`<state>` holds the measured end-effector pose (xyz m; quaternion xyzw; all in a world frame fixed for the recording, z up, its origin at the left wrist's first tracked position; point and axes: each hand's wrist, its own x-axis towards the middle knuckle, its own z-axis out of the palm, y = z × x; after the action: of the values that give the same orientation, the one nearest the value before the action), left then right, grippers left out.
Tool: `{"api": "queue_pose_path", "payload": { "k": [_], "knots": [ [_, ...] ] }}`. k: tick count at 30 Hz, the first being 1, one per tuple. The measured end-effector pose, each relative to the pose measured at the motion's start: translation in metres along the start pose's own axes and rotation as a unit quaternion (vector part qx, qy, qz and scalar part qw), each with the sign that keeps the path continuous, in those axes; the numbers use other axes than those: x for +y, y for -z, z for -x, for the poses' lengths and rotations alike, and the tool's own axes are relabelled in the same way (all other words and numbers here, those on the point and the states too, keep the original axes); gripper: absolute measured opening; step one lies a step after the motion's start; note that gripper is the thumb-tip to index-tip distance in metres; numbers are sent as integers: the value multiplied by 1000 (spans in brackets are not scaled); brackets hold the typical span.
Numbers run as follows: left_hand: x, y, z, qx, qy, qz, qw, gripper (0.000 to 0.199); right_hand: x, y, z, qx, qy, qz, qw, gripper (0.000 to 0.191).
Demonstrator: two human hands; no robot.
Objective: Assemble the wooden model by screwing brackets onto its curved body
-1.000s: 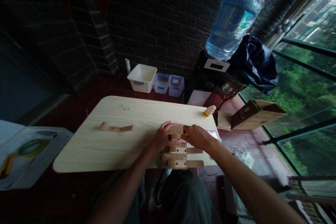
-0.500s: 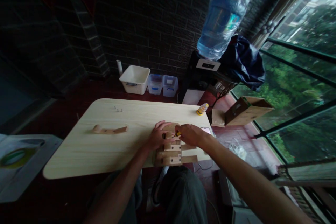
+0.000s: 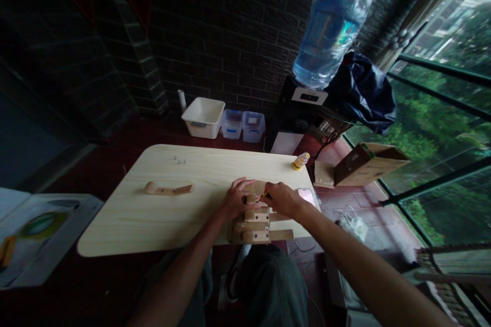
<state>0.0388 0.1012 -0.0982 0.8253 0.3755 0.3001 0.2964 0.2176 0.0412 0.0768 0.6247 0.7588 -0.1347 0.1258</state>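
A brown cardboard piece (image 3: 238, 232) with strips and dark round fasteners lies at the table's near edge. My left hand (image 3: 237, 201) rests on its upper left part, fingers apart, pressing on a strip. My right hand (image 3: 279, 198) is closed around a small yellow and black tool (image 3: 267, 194), whose tip points at the strip beside my left fingers. Two strips (image 3: 282, 234) stick out to the right of the piece. Another bent brown strip (image 3: 166, 190) lies on the left half of the table.
On the table (image 3: 130, 225) are small metal bits (image 3: 179, 161), a yellow-capped bottle (image 3: 301, 161) and a phone (image 3: 306, 195). Beyond it stand a white bin (image 3: 203, 118), clear boxes (image 3: 253, 126), a water dispenser (image 3: 286, 142) and a cardboard box (image 3: 360, 166).
The whole view has shifted slightly, so things appear further right. Both hands stay at the cardboard piece, and the right hand has turned a little with the tool. More of the phone shows.
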Motion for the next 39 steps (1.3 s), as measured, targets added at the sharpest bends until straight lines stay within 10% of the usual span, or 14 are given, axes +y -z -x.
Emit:
{"api": "queue_pose_path", "payload": {
  "k": [10,39],
  "knots": [
    [0,2,-2,-12,0,0,1000,34,4,7,9,13,107,56,993,29],
    [-5,-1,-1,0,-18,-29,999,31,3,-7,3,21,9,-16,1000,35]
  ]
}}
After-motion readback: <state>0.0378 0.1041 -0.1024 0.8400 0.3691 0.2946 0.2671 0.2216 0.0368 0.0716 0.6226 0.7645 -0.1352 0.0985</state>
